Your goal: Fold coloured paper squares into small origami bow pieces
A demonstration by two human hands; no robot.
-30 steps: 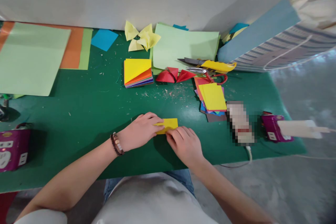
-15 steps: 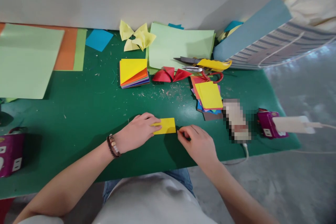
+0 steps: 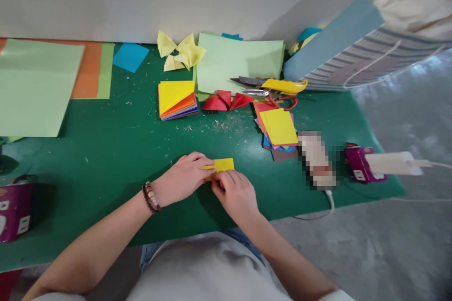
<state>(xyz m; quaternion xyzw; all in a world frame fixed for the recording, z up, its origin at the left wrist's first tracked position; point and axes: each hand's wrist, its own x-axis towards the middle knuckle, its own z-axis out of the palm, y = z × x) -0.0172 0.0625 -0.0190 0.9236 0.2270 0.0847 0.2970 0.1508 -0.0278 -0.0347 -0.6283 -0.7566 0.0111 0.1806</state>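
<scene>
A folded strip of yellow paper (image 3: 226,164) lies on the green table in front of me. My left hand (image 3: 185,174) holds its left end, fingers reaching over the paper and pressing it to the tabletop. The fingers of my right hand (image 3: 235,193) are curled together at the paper's lower edge, close to the left fingertips. Part of the strip is hidden under both hands.
Beyond the hands are a stack of coloured paper (image 3: 176,96), red folded pieces (image 3: 226,101), yellow-handled scissors (image 3: 282,84) and red-handled scissors (image 3: 289,102). More coloured squares (image 3: 280,127) and a blurred-out device (image 3: 318,160) lie right. A striped bag (image 3: 332,51) stands behind.
My right hand has moved left from beside the paper's right end onto its lower edge, near my left fingers. My left hand stays on the paper's left end.
</scene>
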